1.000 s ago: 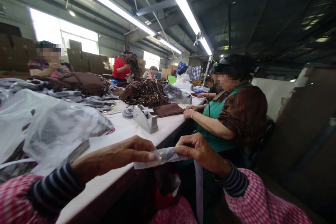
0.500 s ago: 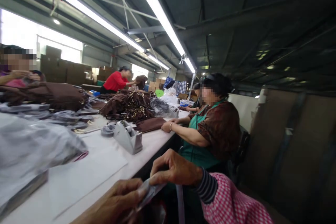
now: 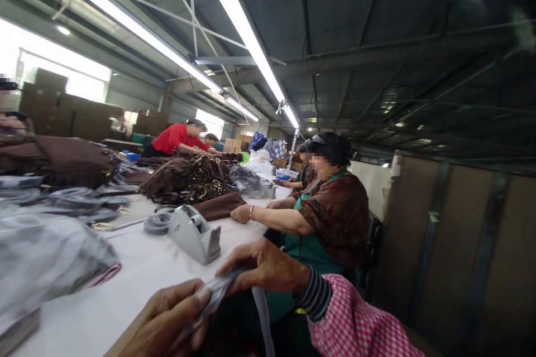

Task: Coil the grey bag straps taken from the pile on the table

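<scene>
A thin grey strip (image 3: 220, 290) stretches between my two hands at the near edge of the table, and a length of it hangs down below. My left hand (image 3: 167, 315) pinches one part between thumb and fingers. Closed on the strip just to the right is my right hand (image 3: 266, 270), in a striped cuff and pink checked sleeve. A grey tape dispenser (image 3: 195, 234) stands on the white table (image 3: 138, 268) beyond my hands, beside a grey coil (image 3: 158, 223).
Brown fabric pieces with gold clasps (image 3: 188, 175) are heaped mid-table. Clear plastic (image 3: 50, 256) covers the left side. A person in a green apron (image 3: 330, 212) sits close on the right, hands on brown fabric. Another in red (image 3: 176, 136) leans over the far side.
The view has shifted a little, so table items appear further left. Both hands still hold the strip and appear slightly further left. The person in red now reaches down to the table.
</scene>
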Available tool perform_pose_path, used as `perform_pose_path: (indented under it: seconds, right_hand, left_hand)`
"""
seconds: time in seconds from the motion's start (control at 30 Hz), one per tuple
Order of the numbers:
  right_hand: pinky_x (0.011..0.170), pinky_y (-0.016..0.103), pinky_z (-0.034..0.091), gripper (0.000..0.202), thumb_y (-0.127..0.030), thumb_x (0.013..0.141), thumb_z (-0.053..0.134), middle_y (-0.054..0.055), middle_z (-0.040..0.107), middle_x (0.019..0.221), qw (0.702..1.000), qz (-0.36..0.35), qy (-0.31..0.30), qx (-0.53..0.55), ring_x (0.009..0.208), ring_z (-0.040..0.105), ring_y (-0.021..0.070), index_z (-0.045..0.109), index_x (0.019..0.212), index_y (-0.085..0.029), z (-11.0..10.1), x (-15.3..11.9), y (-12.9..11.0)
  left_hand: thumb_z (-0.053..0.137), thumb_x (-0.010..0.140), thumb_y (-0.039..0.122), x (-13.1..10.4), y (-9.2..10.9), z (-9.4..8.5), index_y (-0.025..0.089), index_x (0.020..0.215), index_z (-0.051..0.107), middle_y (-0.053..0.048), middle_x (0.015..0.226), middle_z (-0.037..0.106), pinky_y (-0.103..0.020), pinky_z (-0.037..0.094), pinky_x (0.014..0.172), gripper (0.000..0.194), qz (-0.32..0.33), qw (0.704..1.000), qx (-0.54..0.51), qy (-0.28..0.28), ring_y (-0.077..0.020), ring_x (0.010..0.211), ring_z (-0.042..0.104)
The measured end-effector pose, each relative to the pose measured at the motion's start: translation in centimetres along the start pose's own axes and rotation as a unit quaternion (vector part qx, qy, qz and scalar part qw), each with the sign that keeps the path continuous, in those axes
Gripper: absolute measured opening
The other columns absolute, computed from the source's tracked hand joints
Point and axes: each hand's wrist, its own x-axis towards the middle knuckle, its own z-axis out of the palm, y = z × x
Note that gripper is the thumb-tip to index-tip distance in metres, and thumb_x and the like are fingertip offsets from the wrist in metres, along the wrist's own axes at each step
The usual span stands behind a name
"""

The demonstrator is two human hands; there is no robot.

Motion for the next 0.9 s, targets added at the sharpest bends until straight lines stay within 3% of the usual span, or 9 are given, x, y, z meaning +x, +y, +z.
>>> perform_pose_path:
  seconds: [0.07, 0.17, 0.27, 0.4, 0.5, 0.6, 0.7, 0.77, 0.9]
  right_hand:
    - [0.085, 0.031, 0.051, 0.033, -0.048, 0.087, 0.078, 0.005, 0.075, 0.093, 0.993, -0.059, 0.041, -0.089, 0.087, 0.067, 0.0194, 0.082, 0.101, -0.018, 0.3, 1.3, -0.5]
    - [0.086, 0.032, 0.051, 0.028, -0.043, 0.094, 0.072, 0.006, 0.075, 0.094, 0.976, -0.128, 0.065, -0.165, 0.089, 0.067, 0.0205, 0.081, 0.104, -0.019, 0.6, 3.1, -1.1]
    - [0.084, 0.032, 0.051, 0.03, -0.045, 0.095, 0.071, 0.006, 0.075, 0.094, 0.972, -0.153, 0.098, -0.149, 0.088, 0.068, 0.0207, 0.081, 0.103, -0.019, 0.5, 4.3, -0.9]
    - [0.083, 0.032, 0.05, 0.032, -0.049, 0.092, 0.074, 0.005, 0.075, 0.093, 0.973, -0.148, 0.154, -0.083, 0.088, 0.067, 0.0201, 0.081, 0.101, -0.02, 1.7, 5.1, 0.8]
    - [0.075, 0.03, 0.051, 0.041, -0.058, 0.088, 0.074, 0.004, 0.073, 0.082, 0.976, -0.09, 0.187, 0.063, 0.077, 0.066, 0.018, 0.076, 0.09, -0.017, 5.3, 5.0, 3.6]
    - [0.055, 0.025, 0.048, 0.055, -0.067, 0.084, 0.074, 0.004, 0.069, 0.069, 0.953, 0.023, 0.175, 0.246, 0.055, 0.06, 0.0135, 0.069, 0.088, -0.013, 11.3, 4.0, 7.0]
    - [0.04, 0.021, 0.038, 0.072, -0.079, 0.077, 0.071, 0.002, 0.065, 0.058, 0.933, 0.121, 0.109, 0.321, 0.039, 0.052, 0.0121, 0.067, 0.102, -0.012, 16.9, 2.1, 9.7]
    - [0.036, 0.02, 0.032, 0.08, -0.087, 0.076, 0.062, 0.0, 0.059, 0.051, 0.94, 0.136, 0.071, 0.305, 0.035, 0.047, 0.011, 0.067, 0.1, -0.011, 18.8, 0.7, 10.3]
    - [0.037, 0.019, 0.029, 0.078, -0.088, 0.083, 0.052, -0.004, 0.051, 0.044, 0.959, 0.144, 0.063, 0.235, 0.035, 0.041, 0.0087, 0.067, 0.094, -0.012, 17.0, -1.6, 7.8]
  left_hand:
    - [0.075, 0.08, 0.068, -0.8, 1.5, -0.2, 0.018, 0.076, 0.069, -0.001, 0.062, 0.06, -0.022, 0.024, 0.04, 0.051, 0.0, 0.999, -0.008, 0.031, -0.0067, 0.04, 0.033]
    - [0.079, 0.085, 0.055, -1.7, 3.2, -0.8, 0.014, 0.095, 0.072, -0.005, 0.076, 0.07, -0.018, 0.035, 0.045, 0.043, 0.019, 0.999, -0.043, 0.025, -0.0076, 0.048, 0.05]
    - [0.079, 0.088, 0.047, -2.1, 4.1, -1.5, 0.012, 0.107, 0.072, -0.01, 0.083, 0.074, -0.017, 0.041, 0.05, 0.04, 0.028, 0.997, -0.07, 0.0, -0.01, 0.055, 0.062]
    - [0.08, 0.088, 0.042, -2.3, 5.0, -1.1, 0.01, 0.099, 0.074, -0.01, 0.078, 0.075, -0.016, 0.043, 0.049, 0.033, 0.05, 0.996, -0.08, -0.002, -0.0101, 0.053, 0.064]
    - [0.082, 0.086, 0.038, -2.4, 6.3, -0.5, 0.011, 0.094, 0.074, -0.008, 0.079, 0.075, -0.018, 0.049, 0.054, 0.029, 0.118, 0.989, -0.075, 0.056, -0.0101, 0.056, 0.064]
    - [0.084, 0.082, 0.04, -2.3, 7.1, -0.5, 0.013, 0.095, 0.074, -0.006, 0.083, 0.076, -0.024, 0.055, 0.063, 0.031, 0.181, 0.964, -0.057, 0.184, -0.0147, 0.066, 0.067]
    - [0.078, 0.085, 0.04, -2.2, 6.0, -1.7, 0.015, 0.093, 0.072, -0.009, 0.092, 0.078, -0.032, 0.059, 0.075, 0.027, 0.222, 0.924, 0.061, 0.305, -0.0225, 0.08, 0.074]
    - [0.07, 0.092, 0.038, -2.0, 4.3, -2.8, 0.017, 0.09, 0.069, -0.01, 0.095, 0.078, -0.035, 0.058, 0.08, 0.021, 0.239, 0.894, 0.19, 0.328, -0.0259, 0.086, 0.075]
    - [0.049, 0.104, 0.029, -1.7, 0.7, -4.7, 0.021, 0.083, 0.058, -0.008, 0.084, 0.071, -0.03, 0.048, 0.07, 0.025, 0.297, 0.804, 0.467, 0.219, -0.0202, 0.076, 0.067]
